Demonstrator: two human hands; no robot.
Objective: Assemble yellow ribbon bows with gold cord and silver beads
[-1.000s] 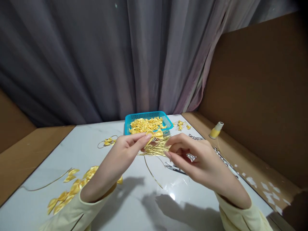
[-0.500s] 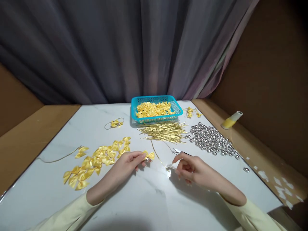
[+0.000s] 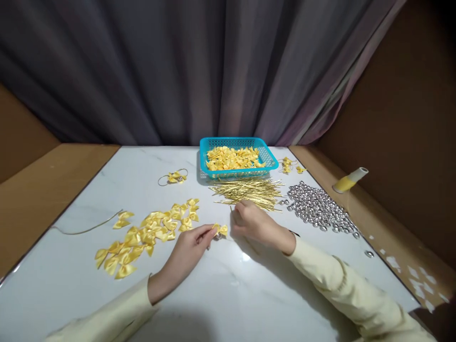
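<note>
My left hand point(image 3: 188, 247) pinches a small yellow ribbon bow point(image 3: 221, 230) just above the white table point(image 3: 228, 285). My right hand point(image 3: 253, 222) is stretched forward, its fingers curled at the near edge of a pile of thin gold wires point(image 3: 249, 191); what the fingers hold, if anything, is hidden. A heap of loose yellow bows point(image 3: 149, 235) lies left of my left hand. Silver beads point(image 3: 318, 209) are spread out to the right of the wires.
A blue mesh basket point(image 3: 272, 159) filled with yellow bows stands at the back centre. A bow on a wire loop point(image 3: 174, 176) lies left of it, a few bows point(image 3: 289, 165) right of it. A yellow thread spool point(image 3: 348, 181) rests on the brown ledge at right. A long wire point(image 3: 85, 230) lies at left.
Both hands came down from in front of the basket. My left hand now holds the bow low over the table, and my right hand has reached forward to the gold wires.
</note>
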